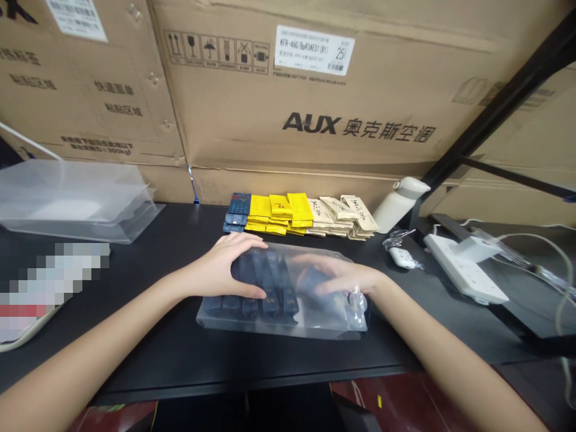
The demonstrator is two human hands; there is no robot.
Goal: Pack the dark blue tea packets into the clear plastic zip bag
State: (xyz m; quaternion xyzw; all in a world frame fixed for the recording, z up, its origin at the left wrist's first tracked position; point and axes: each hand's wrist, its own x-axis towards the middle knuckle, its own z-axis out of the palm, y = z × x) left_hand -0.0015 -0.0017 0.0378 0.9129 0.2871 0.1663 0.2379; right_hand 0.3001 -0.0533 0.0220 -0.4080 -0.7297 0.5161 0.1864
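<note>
A clear plastic bag (315, 321) lies on the black table (171, 354) in front of me, with several dark blue sachets (270, 288) inside it. My left hand (229, 264) rests on top of the bag from outside, fingers curved over the sachets and thumb along the front. My right hand (342, 279) is pushed into the bag's open right end, its fingers seen through the plastic on a dark blue sachet. Whether those fingers grip it is unclear through the film.
Behind the bag lie rows of dark blue (237, 212), yellow (281, 213) and beige sachets (344, 216). A white bottle (398, 201), a power strip (463, 267) with cables, a stack of clear bags (76, 201) and large cardboard boxes (315, 90) surround the table.
</note>
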